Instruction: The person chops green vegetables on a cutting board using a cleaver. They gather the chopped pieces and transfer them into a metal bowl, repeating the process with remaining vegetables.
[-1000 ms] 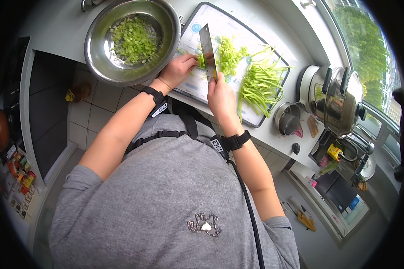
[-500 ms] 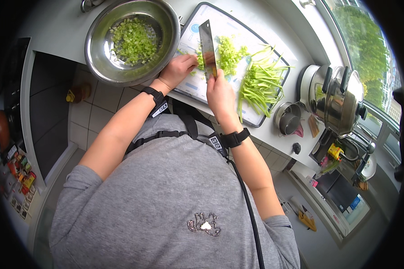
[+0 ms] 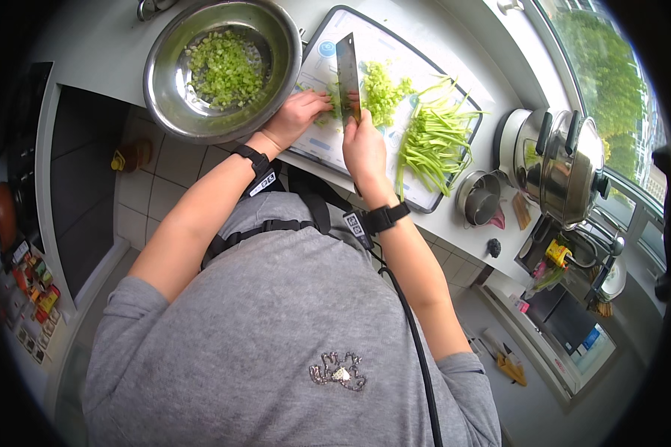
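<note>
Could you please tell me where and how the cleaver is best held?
Likely around its handle, from the near side, as the right hand does: the cleaver's broad blade points away over the cutting board, leaving the handle end towards the person.

head | left fisheye, head-worn | faces down | shirt (image 3: 268,320) close, counter (image 3: 97,67) farther off

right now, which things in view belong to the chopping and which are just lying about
In the chopping: knife, in the right hand; left hand, beside it; cutting board; chopped green pieces; uncut green stalks; steel bowl.

Seemingly just lying about: small metal pot; large steel pot; small black object.
</note>
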`<state>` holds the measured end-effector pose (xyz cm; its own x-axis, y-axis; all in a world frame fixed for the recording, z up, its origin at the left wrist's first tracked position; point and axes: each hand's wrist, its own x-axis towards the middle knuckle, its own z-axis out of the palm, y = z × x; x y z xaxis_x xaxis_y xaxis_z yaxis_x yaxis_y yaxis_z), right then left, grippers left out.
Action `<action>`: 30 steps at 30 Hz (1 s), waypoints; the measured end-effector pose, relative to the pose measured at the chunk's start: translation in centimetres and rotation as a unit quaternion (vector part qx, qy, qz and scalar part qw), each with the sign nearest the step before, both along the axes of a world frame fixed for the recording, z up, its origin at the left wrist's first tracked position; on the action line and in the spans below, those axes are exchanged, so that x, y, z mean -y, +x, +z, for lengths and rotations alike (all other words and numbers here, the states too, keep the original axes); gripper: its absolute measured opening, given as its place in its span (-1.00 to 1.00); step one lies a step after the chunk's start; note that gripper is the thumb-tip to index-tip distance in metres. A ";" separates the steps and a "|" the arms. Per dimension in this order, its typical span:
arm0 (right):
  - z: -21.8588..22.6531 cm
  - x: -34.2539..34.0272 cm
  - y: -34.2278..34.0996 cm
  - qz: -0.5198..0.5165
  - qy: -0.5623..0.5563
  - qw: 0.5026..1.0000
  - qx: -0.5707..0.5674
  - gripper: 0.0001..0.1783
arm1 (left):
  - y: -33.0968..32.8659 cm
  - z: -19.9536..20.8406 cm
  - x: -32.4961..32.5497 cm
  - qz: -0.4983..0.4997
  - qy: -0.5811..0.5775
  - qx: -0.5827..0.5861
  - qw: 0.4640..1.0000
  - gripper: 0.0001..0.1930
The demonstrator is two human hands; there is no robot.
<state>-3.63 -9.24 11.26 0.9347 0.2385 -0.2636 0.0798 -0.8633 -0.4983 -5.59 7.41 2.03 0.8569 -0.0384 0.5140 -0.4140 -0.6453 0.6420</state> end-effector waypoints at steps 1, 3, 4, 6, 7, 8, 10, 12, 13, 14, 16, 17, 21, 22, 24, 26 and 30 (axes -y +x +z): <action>0.4 0.1 -0.1 -0.002 0.001 1.000 -0.007 -0.81 | 0.0 -0.1 0.0 0.003 -0.008 -0.001 1.000 -0.82; 1.1 0.3 -0.7 0.013 0.006 1.000 -0.007 -0.81 | -0.1 -0.2 0.3 0.015 -0.030 -0.026 0.999 -0.82; 1.2 0.4 -1.0 0.018 0.000 1.000 -0.012 -0.82 | -0.2 -0.3 0.4 0.024 -0.041 -0.048 0.998 -0.81; 1.1 0.2 -1.4 0.042 -0.011 0.999 0.004 -0.81 | -0.3 -0.4 0.4 0.035 -0.055 -0.058 0.996 -0.81; 0.8 0.0 -1.6 0.036 -0.023 0.999 -0.001 -0.82 | -0.3 -0.4 0.4 0.032 -0.047 -0.054 0.997 -0.81; 0.4 -0.3 -1.8 0.035 -0.027 0.999 0.009 -0.82 | -0.3 -0.4 0.4 0.030 -0.040 -0.053 0.997 -0.81; -0.4 -0.7 -1.7 0.038 -0.034 0.999 0.016 -0.82 | -0.3 -0.4 0.3 0.027 -0.034 -0.049 0.998 -0.81; -0.9 -1.0 -1.4 0.047 -0.045 0.998 0.004 -0.82 | -0.2 -0.3 0.2 0.022 -0.039 -0.042 0.998 -0.82; -1.0 -1.0 -1.1 0.037 -0.027 0.999 0.012 -0.82 | -0.2 -0.3 0.2 0.027 -0.031 -0.036 0.999 -0.82; -1.0 -0.8 -0.8 0.029 -0.013 0.999 0.012 -0.82 | -0.2 -0.2 0.2 0.030 -0.023 -0.031 0.999 -0.83; -0.6 -0.5 -0.7 0.017 0.006 1.000 0.010 -0.82 | -0.3 -0.2 0.1 0.029 -0.012 -0.022 0.999 -0.83; -0.3 -0.3 -0.8 0.014 0.010 1.000 0.010 -0.82 | -0.3 -0.2 0.0 0.025 -0.009 -0.018 0.999 -0.84; 0.4 0.1 -1.8 0.027 0.023 0.999 0.010 -0.82 | -0.3 -0.6 0.2 0.038 -0.032 -0.040 0.998 -0.85; 0.3 -0.1 -1.9 0.028 0.002 1.000 -0.001 -0.82 | -0.3 -0.6 0.3 0.039 -0.035 -0.044 0.998 -0.87; -0.3 -0.5 -2.0 0.029 -0.014 0.999 0.011 -0.82 | -0.5 -0.8 0.4 0.044 -0.029 -0.053 0.997 -0.87; -1.1 -1.1 -2.0 0.032 -0.015 0.999 0.024 -0.82 | -0.5 -0.8 0.3 0.048 -0.025 -0.060 0.997 -0.86; -2.0 -1.1 -0.9 0.001 0.014 1.000 0.006 -0.79 | -0.1 -0.7 -0.1 0.053 0.007 -0.016 0.998 -0.86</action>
<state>-4.48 -8.09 9.29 0.9374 0.2469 -0.2456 0.0872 -0.8493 -0.5207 -5.72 7.54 1.31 0.8727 0.0469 0.4860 -0.3217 -0.6936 0.6446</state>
